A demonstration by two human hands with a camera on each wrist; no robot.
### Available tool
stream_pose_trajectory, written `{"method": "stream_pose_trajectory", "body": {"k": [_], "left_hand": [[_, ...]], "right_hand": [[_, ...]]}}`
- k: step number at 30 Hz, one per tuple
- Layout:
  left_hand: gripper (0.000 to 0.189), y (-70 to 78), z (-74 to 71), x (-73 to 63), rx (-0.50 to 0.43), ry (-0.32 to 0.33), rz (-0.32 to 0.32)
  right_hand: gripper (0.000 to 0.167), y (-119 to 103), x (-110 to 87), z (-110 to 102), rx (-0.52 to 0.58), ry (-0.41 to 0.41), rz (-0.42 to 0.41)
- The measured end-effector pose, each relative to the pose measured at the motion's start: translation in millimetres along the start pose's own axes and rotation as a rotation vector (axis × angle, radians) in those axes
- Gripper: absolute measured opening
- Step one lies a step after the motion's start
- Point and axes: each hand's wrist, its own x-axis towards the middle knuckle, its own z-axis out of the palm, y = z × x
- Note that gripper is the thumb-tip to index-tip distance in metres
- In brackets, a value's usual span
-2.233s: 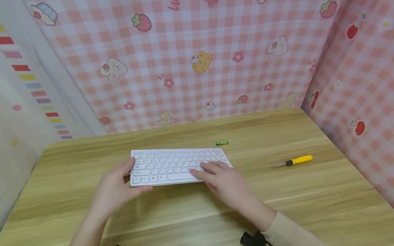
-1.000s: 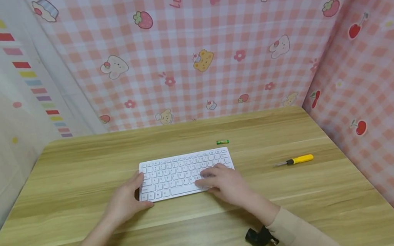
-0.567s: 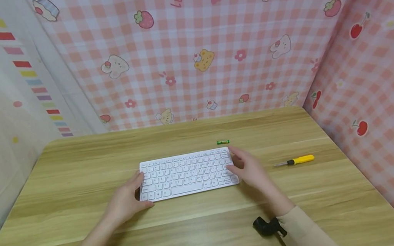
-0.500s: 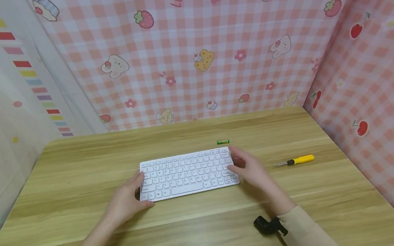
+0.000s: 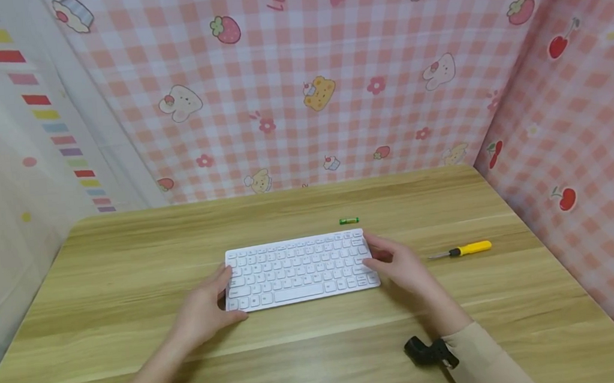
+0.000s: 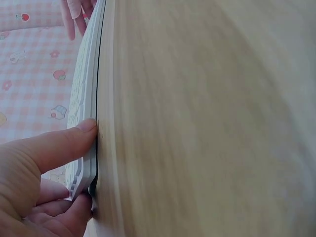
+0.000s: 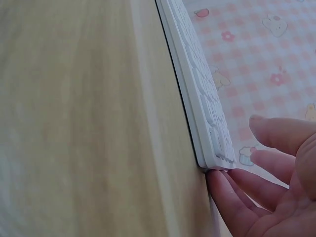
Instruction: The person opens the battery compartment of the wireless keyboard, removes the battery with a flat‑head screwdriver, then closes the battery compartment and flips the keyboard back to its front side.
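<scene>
A white keyboard [image 5: 299, 270] lies on the wooden table, a little tilted in the head view, its right end farther back. My left hand [image 5: 202, 308] grips its left end. In the left wrist view the thumb [image 6: 69, 143] presses the front edge, while bent fingers [image 6: 74, 212] meet the end beside the corner. At the other end is my right hand [image 5: 402, 265]. Its fingertips [image 7: 216, 177] touch the keyboard's end in the right wrist view, with the thumb [image 7: 269, 129] raised apart from the keys.
Just behind the keyboard lies a small green battery [image 5: 349, 220]. A screwdriver with a yellow handle [image 5: 474, 247] rests to the right of my right hand. Patterned cloth [image 5: 299, 96] hangs behind the table [image 5: 298, 360] and along both sides.
The keyboard has come down level from a lifted tilt. My right hand has left the keys for the right end. Both hands and the keyboard have since shifted slightly right.
</scene>
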Motion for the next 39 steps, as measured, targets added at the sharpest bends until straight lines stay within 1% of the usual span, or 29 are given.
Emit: {"method": "stream_pose_trajectory", "body": {"k": [3, 9, 16, 20, 25, 28, 31, 33, 35, 36, 37, 39], "left_hand": [[0.094, 3.3, 2.8, 2.7, 0.007, -0.003, 0.005], [0.094, 8.8, 8.1, 7.5, 0.014, -0.016, 0.014], [0.094, 7.7, 9.1, 7.4, 0.004, -0.013, 0.0], [0.094, 6.5, 8.5, 6.5, 0.005, -0.012, 0.005], [0.092, 5.7, 5.5, 6.5, 0.0, -0.027, 0.013], [0.089, 5.3, 0.9, 7.3, -0.055, -0.05, 0.02], [0.086, 3.7, -9.7, 7.1, -0.106, -0.046, 0.012], [0.083, 2.5, -20.0, 6.2, -0.119, -0.021, 0.009], [0.081, 0.9, -31.1, 4.1, -0.091, 0.018, 0.021], [0.08, -0.7, -36.2, 2.8, -0.061, 0.039, 0.03], [0.082, -2.1, -40.9, 1.1, -0.005, 0.066, 0.037], [0.09, -6.5, -48.5, -2.6, 0.141, 0.112, 0.047]], "right_hand": [[0.056, 0.8, -1.0, -4.2, -0.017, 0.01, 0.008], [0.054, 4.9, -2.6, -10.5, -0.016, 0.013, 0.032], [0.054, 6.4, 0.0, -11.4, -0.007, -0.002, 0.05], [0.054, 6.6, 1.3, -10.9, -0.007, -0.004, 0.057], [0.054, 7.1, 2.4, -11.4, -0.027, -0.016, 0.036], [0.055, 5.4, 1.3, -13.7, -0.047, -0.035, 0.018], [0.057, 1.6, -2.8, -18.0, -0.086, -0.042, -0.002], [0.058, -1.6, -6.2, -22.8, -0.155, -0.032, -0.036], [0.058, -4.3, -8.9, -28.6, -0.286, -0.011, -0.098], [0.057, -5.9, -9.8, -31.7, -0.372, 0.0, -0.143], [0.057, -7.7, -10.5, -34.8, -0.47, 0.015, -0.193], [0.059, -10.4, -11.3, -41.0, -0.694, 0.055, -0.299]]}}
